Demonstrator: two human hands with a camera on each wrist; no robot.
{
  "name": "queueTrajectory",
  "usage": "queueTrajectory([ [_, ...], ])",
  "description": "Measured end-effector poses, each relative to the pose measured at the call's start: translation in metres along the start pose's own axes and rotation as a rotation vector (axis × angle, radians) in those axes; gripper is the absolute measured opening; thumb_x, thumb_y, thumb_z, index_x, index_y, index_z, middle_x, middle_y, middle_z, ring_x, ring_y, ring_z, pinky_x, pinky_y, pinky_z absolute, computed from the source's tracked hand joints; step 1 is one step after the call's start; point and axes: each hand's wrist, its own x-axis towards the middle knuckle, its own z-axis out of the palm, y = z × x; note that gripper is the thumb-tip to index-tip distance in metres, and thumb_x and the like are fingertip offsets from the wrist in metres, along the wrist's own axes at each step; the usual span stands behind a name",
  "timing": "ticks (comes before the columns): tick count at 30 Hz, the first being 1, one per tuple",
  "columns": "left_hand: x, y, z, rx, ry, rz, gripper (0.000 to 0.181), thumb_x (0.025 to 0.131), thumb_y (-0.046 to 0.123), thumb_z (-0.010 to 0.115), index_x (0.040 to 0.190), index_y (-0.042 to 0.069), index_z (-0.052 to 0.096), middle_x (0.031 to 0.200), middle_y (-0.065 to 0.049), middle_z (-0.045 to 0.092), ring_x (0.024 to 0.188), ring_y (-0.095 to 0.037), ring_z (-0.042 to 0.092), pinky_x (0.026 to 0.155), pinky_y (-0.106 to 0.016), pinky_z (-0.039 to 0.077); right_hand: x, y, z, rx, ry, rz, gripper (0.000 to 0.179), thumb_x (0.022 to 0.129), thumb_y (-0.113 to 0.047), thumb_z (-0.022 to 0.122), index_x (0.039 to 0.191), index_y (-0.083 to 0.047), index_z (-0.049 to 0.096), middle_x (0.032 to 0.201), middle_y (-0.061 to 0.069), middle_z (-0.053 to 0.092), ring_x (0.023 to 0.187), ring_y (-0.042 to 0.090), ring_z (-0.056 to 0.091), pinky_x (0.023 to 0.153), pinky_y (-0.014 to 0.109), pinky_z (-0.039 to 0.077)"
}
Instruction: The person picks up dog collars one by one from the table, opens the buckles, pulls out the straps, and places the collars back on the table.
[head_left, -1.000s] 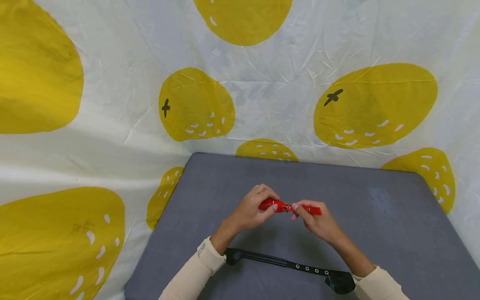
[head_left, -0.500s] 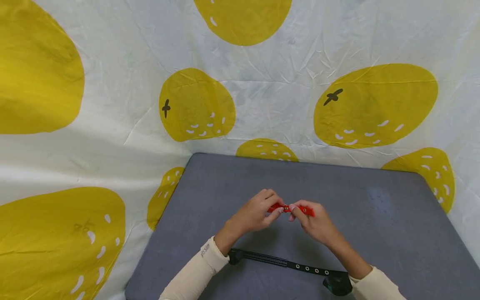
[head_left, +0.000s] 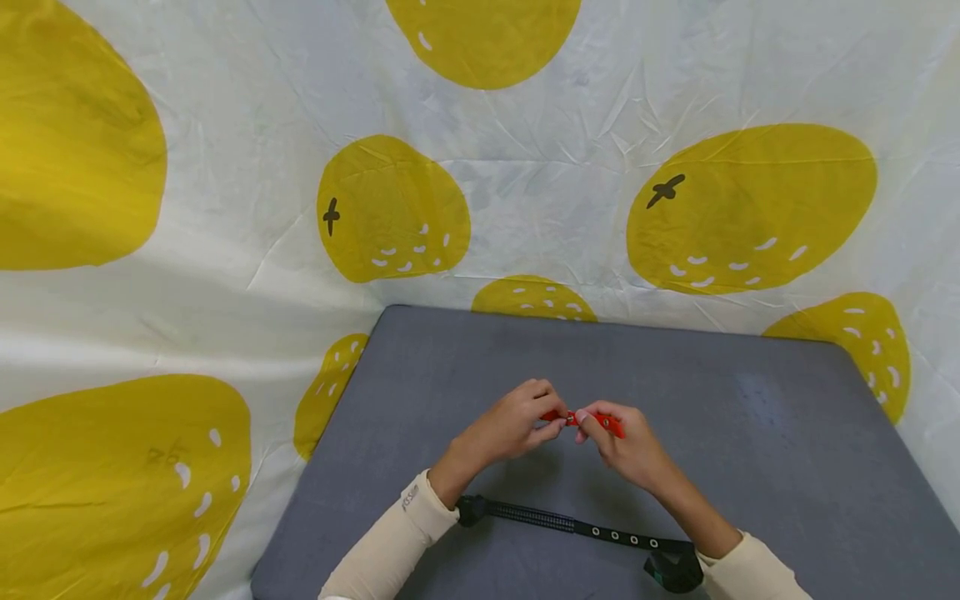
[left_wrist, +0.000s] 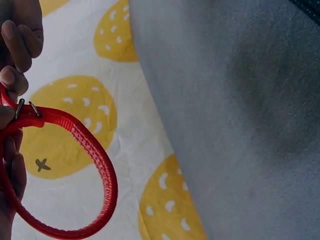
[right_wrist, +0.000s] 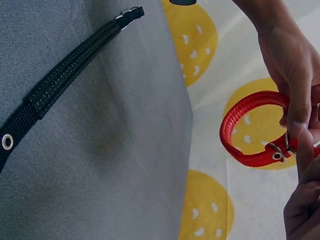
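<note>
A red dog collar [right_wrist: 240, 112], bent into a loop, is held up above the table between both hands. My left hand [head_left: 517, 423] pinches it at the metal buckle [right_wrist: 288, 144]. My right hand [head_left: 628, 446] grips the strap's end, which sticks out past its fingers with an eyelet showing. In the left wrist view, the padded loop [left_wrist: 107, 175] hangs below the buckle, and the strap passes through the metal parts. Fingers cover part of the buckle, so whether its prong sits in a hole cannot be told.
A black collar [head_left: 536, 517] with several eyelets lies stretched across the grey table [head_left: 675, 367], near the forearms. Its right end curls beside the right sleeve [head_left: 750, 571]. A white cloth [head_left: 540, 208] with yellow fruit prints hangs behind and left.
Both hands have drawn closer together. My left hand has moved slightly right and covers more of the red collar; my right hand has shifted a little left.
</note>
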Motion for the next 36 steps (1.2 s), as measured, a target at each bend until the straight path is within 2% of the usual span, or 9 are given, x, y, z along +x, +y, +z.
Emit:
queueTrajectory([
  [10,-0.0018,-0.0025,0.0045,-0.036,0.035,-0.031,0.004,0.092,0.012,0.073,0.092,0.013,0.069,0.094,0.002,0.062,0.089,-0.011,0.057,0.083,-0.015,0.048,0.0005,0.0016,-0.0010,-0.005,0.004,-0.005,0.016,0.102,-0.014,0.059,0.093,-0.009,0.071,0.069,-0.003,0.064,0.038,0.004,0.038,0.036,0.028,0.037],
  [16,-0.0001,-0.0016,0.0033,-0.060,0.043,-0.047,0.003,0.093,0.012,0.070,0.091,0.011,0.068,0.093,0.001,0.063,0.087,-0.011,0.056,0.081,-0.015,0.048,0.0021,0.0022,-0.0021,-0.038,0.005,-0.001,0.016,0.101,-0.015,0.059,0.091,-0.010,0.070,0.068,-0.004,0.063,0.039,0.005,0.040,0.038,0.029,0.039],
  [23,0.0010,0.0002,0.0015,-0.092,-0.028,-0.158,0.005,0.091,0.011,0.066,0.095,0.011,0.065,0.092,0.002,0.062,0.083,-0.009,0.052,0.073,-0.011,0.045,0.0041,0.0001,-0.0018,-0.054,-0.004,0.030,0.018,0.102,-0.018,0.059,0.089,-0.011,0.069,0.067,-0.002,0.063,0.040,0.007,0.041,0.039,0.029,0.039],
  [28,-0.0001,0.0014,0.0009,-0.123,-0.036,-0.207,0.007,0.090,0.009,0.065,0.096,0.012,0.063,0.091,0.002,0.062,0.079,-0.007,0.050,0.069,-0.011,0.043,0.0044,-0.0017,-0.0021,-0.047,-0.008,0.045,0.018,0.102,-0.017,0.059,0.088,-0.011,0.070,0.066,-0.002,0.063,0.040,0.007,0.040,0.038,0.029,0.039],
  [32,-0.0015,0.0009,0.0014,-0.112,-0.014,-0.180,0.009,0.091,0.008,0.064,0.098,0.012,0.065,0.092,0.003,0.064,0.079,-0.007,0.053,0.070,-0.011,0.045,0.0043,-0.0026,-0.0027,-0.038,-0.001,0.047,0.017,0.102,-0.015,0.059,0.088,-0.011,0.070,0.064,-0.002,0.061,0.039,0.006,0.038,0.038,0.029,0.038],
  [36,-0.0028,-0.0004,0.0010,-0.071,0.001,-0.106,0.009,0.094,0.008,0.064,0.099,0.013,0.070,0.095,0.003,0.066,0.082,-0.007,0.057,0.076,-0.013,0.048,0.0036,-0.0054,-0.0036,-0.033,0.006,0.051,0.018,0.101,-0.016,0.060,0.088,-0.009,0.070,0.064,-0.002,0.062,0.039,0.006,0.039,0.038,0.029,0.038],
])
